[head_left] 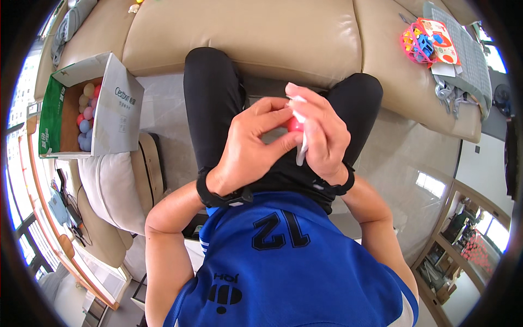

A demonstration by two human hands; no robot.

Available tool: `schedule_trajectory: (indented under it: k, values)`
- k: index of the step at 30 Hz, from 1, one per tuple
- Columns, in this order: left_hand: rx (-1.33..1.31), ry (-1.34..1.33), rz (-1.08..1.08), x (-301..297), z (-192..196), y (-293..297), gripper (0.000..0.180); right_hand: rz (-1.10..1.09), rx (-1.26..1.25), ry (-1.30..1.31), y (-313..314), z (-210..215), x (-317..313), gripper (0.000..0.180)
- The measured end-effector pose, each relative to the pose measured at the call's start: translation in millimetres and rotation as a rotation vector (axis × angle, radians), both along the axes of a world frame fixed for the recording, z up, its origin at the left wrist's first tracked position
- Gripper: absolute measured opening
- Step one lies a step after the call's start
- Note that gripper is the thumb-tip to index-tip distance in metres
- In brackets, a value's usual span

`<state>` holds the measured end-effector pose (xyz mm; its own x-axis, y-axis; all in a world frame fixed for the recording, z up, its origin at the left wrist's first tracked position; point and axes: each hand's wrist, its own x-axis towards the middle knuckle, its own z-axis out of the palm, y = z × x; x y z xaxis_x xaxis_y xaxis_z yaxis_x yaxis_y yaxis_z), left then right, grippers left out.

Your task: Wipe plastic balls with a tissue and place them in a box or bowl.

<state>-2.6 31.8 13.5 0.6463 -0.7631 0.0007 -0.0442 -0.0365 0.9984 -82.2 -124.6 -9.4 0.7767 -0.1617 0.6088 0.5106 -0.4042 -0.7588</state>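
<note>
Above my lap, both hands are closed round a small pinkish-red ball [295,125]. The thumb and fingertips of my left hand [246,140] grip it from the left. My right hand [328,133] presses a white wipe or tissue [303,152] against its right side, with one end of the wipe hanging below the fingers. Most of the ball is hidden by fingers and wipe. Over to the left, an open cardboard box [115,111], white and green, lies with several coloured balls [85,126] inside: red, pink, blue and beige.
A beige leather sofa [239,32] spans the far side. On its right part sit a pink basket [408,46] of small toys, a red and white sheet [444,43] and a grey cover [460,71]. A pale cushion [111,188] leans below the box. A glass-fronted cabinet [463,229] stands at right.
</note>
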Motion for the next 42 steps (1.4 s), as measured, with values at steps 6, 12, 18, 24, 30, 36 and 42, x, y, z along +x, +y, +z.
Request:
schedule_trajectory:
  k: [6, 12, 18, 24, 30, 36, 42]
  values:
    - [-0.129, -0.515, 0.028, -3.2, -16.8, -1.6, 0.053, 0.110, 1.407, 0.585, 7.8, 12.3, -0.8, 0.041]
    - [-0.146, 0.431, 0.149, -3.3, 3.4, 10.8, 0.045, -0.049, 1.177, 0.265, 10.6, 7.1, 4.7, 0.034]
    - [-0.054, 0.460, -0.042, -4.6, 9.2, -1.6, 0.035, -0.132, 0.093, -0.036, -5.4, 1.1, -2.9, 0.028]
    - [-0.089, -0.677, 0.060, -6.4, -6.8, -2.3, 0.053, -0.060, 0.642, 0.236, 8.8, 9.4, -8.5, 0.033]
    - [-0.145, -0.946, -0.017, 13.3, -6.1, -5.8, 0.057, 0.056, 1.267, 0.553, 0.0, 17.6, -4.8, 0.039]
    - [0.019, 0.540, -0.037, 3.2, 3.9, 1.7, 0.042, -0.146, 0.321, 0.201, -6.2, 10.9, -10.8, 0.027]
    - [-0.084, 0.039, -0.008, -4.5, -9.7, -5.4, 0.047, -0.070, 0.425, 0.167, 3.9, 0.3, -6.5, 0.027]
